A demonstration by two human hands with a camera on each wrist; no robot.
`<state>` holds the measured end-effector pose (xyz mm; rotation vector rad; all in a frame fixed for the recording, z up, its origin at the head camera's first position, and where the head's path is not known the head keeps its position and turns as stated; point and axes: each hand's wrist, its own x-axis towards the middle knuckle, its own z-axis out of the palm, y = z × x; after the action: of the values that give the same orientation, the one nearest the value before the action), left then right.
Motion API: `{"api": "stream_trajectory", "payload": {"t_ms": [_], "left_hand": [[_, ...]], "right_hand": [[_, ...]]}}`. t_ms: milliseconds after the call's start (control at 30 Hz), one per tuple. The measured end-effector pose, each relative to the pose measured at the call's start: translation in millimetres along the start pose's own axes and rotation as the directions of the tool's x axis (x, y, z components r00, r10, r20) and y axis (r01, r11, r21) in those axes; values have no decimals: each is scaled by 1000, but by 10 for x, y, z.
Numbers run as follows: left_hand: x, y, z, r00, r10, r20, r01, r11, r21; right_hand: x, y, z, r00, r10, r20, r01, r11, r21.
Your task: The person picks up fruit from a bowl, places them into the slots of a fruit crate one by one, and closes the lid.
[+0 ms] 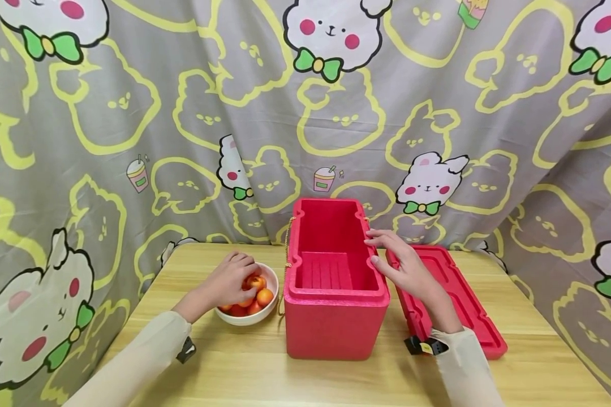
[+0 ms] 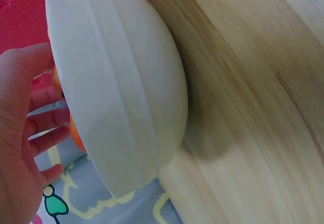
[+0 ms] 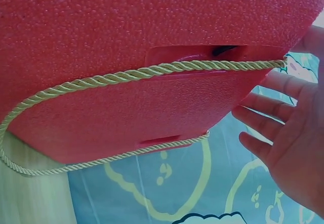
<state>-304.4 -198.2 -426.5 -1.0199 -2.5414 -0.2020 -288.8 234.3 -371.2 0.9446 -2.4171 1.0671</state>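
A white bowl of several small, glossy orange fruits stands on the table. My left hand reaches over it from the left, thumb and fingers around one fruit still among the others. In the left wrist view, the side of the bowl hides the fingertips and most of the fruit. An open red foam box stands right of the bowl, its inside bare. My right hand touches the box's right rim, fingers extended. Up close, the right wrist view shows its fingers behind the box edge.
A red lid lies on the wooden table, right of the box and partly under my right forearm. Gold rope runs along the box's side and hangs in a loop. A patterned curtain closes off the back.
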Motion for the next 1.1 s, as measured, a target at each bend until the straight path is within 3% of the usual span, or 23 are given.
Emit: {"api": "stream_trajectory", "payload": {"t_ms": [433,767,1100], "left_hand": [[40,24,57,999,-22,50,21,1000,15],[35,29,80,999,-13,-31,13,1000,3],[102,5,-60,993,8,-120,-9,1000,-3]], "right_hand": [[-26,-20,38,1000,-28,-7,28,1000,-11],[-68,13,61,997,-50,-62,45,996,-81],[-64,22,35,977,-187,-103,161,962,-221]]}}
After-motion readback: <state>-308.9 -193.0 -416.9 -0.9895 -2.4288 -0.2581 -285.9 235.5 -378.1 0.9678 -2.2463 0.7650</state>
